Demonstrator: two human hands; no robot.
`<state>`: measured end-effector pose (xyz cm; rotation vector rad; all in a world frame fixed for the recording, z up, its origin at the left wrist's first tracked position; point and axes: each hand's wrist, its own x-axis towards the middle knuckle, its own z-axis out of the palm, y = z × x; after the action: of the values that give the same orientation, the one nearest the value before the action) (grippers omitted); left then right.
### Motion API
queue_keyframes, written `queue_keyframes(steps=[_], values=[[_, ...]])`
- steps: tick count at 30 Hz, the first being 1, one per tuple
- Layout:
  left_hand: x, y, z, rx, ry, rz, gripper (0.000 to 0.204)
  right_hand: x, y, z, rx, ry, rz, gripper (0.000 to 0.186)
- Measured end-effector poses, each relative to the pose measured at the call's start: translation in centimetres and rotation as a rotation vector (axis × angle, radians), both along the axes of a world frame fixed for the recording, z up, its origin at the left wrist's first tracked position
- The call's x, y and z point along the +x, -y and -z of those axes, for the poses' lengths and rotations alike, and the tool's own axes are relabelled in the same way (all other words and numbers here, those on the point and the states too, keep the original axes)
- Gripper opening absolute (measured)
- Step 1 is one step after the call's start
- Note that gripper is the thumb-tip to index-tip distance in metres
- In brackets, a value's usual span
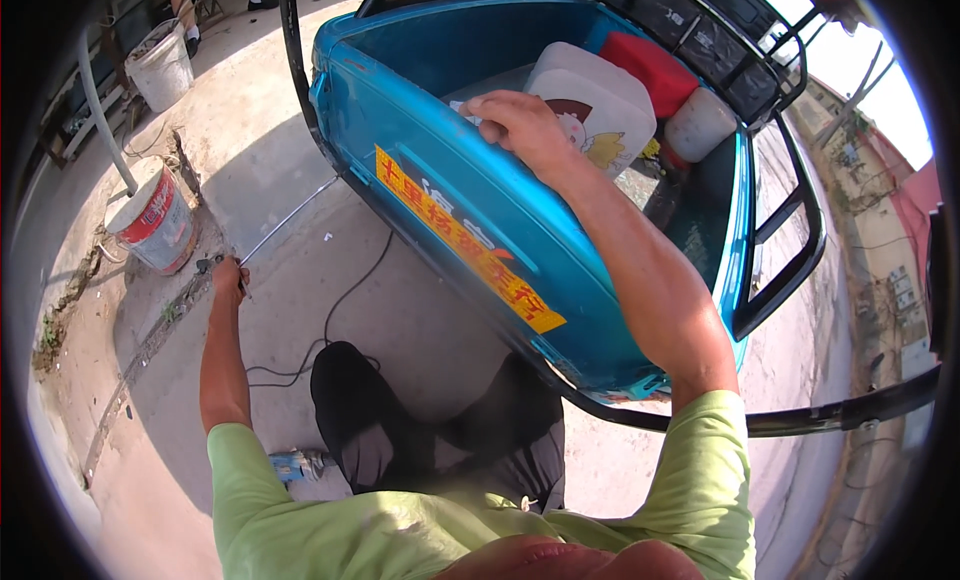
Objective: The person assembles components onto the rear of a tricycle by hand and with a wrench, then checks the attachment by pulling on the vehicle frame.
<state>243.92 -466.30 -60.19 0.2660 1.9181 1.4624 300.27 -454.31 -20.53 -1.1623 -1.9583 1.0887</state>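
My left hand (229,277), out to the left, is closed around the near end of a long thin metal rod (290,220). Small dark parts show at the fist, too small to make out. The rod slants up to the right, its far tip at the black tubular frame (352,180) under a blue cargo bed (470,195); whether it touches cannot be told. Fingers curled, my right hand (520,130) grips the top edge of the bed's side panel. A yellow sticker strip (465,242) runs along that panel, below my right forearm.
Inside the bed are a white plastic container (590,85), a red item (648,75) and a whitish drum (702,125). Two buckets (165,225) (160,68) stand at left. A dark cable (345,295) and a blue tool (297,467) lie near my legs. Another person's legs (185,15) show far left.
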Motion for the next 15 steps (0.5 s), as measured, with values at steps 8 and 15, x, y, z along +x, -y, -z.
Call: queue_keyframes(steps=[8,15], values=[[1.8,1.8,-4.7,0.181,-0.321,0.131,0.047,-0.2,-0.5,0.6,-0.042,-0.073,0.090,0.027],[-0.2,3.4,-3.1,0.200,-0.740,0.506,0.053,0.6,-1.2,1.0,0.127,0.012,0.033,0.031]])
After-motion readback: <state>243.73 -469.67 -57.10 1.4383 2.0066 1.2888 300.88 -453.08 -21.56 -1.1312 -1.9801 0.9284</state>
